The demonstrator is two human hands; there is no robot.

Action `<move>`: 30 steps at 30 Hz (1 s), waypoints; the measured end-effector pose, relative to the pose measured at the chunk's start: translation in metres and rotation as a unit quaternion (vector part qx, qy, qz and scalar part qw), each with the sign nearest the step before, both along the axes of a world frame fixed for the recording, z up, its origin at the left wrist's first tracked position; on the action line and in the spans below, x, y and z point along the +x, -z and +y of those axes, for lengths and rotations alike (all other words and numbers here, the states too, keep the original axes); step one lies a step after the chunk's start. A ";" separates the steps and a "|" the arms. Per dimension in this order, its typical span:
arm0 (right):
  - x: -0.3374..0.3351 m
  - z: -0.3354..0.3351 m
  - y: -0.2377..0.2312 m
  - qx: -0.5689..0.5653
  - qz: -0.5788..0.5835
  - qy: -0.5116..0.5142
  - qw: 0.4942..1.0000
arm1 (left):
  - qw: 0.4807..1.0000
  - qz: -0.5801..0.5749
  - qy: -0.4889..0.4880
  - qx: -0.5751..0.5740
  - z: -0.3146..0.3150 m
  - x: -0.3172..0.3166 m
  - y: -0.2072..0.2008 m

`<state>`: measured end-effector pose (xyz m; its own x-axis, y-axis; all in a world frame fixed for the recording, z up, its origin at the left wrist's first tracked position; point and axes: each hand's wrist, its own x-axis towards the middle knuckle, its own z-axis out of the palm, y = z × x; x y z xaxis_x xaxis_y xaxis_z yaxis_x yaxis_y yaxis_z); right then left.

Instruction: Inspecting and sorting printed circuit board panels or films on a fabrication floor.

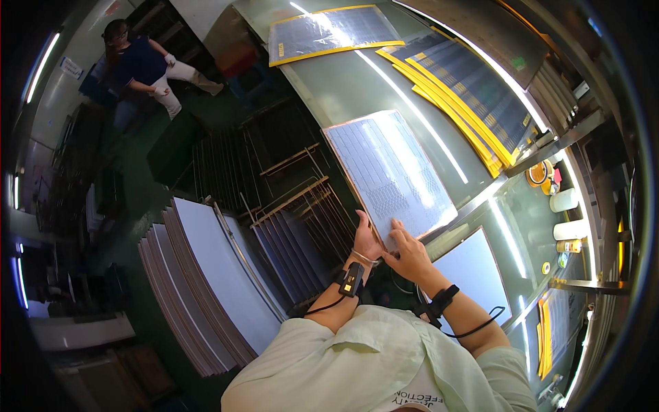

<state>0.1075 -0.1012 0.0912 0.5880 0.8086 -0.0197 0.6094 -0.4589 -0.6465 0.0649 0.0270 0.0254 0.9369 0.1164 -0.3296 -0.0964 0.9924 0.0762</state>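
A thin rectangular panel (388, 172) with a fine grid pattern and a copper-coloured edge lies on the glossy green table (357, 89). My left hand (366, 237) grips its near left corner, thumb on top. My right hand (410, 254) presses on the near edge beside it, fingers spread on the sheet. Both wrists wear black bands with cables.
A rack (302, 233) of upright panels and stacked grey boards (206, 288) stand to my left. Yellow-edged sheets (467, 89) are piled at the far right and another (329, 31) lies at the back. A plain sheet (473, 271) lies near right, tape rolls (542, 175) beyond. A person (147, 69) stands far left.
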 end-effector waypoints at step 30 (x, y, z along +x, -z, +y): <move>0.060 0.018 -0.050 0.208 -0.142 0.093 0.963 | 0.915 0.303 0.021 0.267 0.030 0.010 0.063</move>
<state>0.1673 -0.0829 0.1408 0.6570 0.5924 0.4662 0.7214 -0.3146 -0.6169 0.0751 0.0574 -0.0373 0.6087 0.3810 -0.6959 0.1607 0.7997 0.5784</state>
